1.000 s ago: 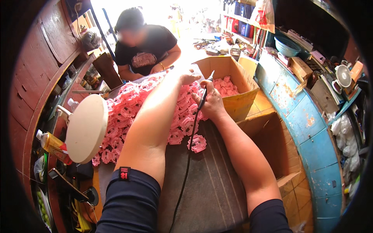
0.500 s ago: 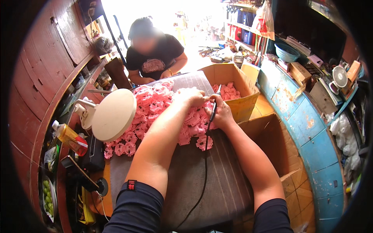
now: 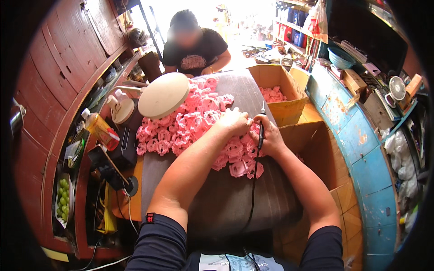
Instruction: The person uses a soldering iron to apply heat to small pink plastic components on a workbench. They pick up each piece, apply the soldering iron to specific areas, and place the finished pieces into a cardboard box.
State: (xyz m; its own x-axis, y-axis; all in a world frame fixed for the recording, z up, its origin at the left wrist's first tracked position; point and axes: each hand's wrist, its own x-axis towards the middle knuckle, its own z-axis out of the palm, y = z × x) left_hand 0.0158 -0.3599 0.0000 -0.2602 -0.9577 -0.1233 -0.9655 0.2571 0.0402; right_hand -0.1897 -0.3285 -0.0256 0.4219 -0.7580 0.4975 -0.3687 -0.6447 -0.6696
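Observation:
My right hand (image 3: 271, 137) grips a black corded pen-shaped tool (image 3: 261, 135), its thin metal tip pointing up and away from me. Closed fingers of my left hand (image 3: 236, 122) meet the right fingertips just left of the tool. Whatever they pinch is too small and covered to make out. Both hands are over the near right part of a big heap of pink openwork pieces (image 3: 194, 122) on the dark-covered table (image 3: 217, 198). From the tool, a black cord runs down across the table toward me.
A round pale disc on an arm (image 3: 163, 95) overhangs the heap's left side. Cardboard boxes (image 3: 289, 101) stand at the right, one holding pink pieces. Across the table sits another person (image 3: 194, 49). Left are a bottle (image 3: 101, 131), a phone (image 3: 106, 165) and green grapes (image 3: 63, 198).
The whole view has shifted, with the table and boxes farther right. Both hands have come slightly nearer to me, still together, and the tool remains in my right hand.

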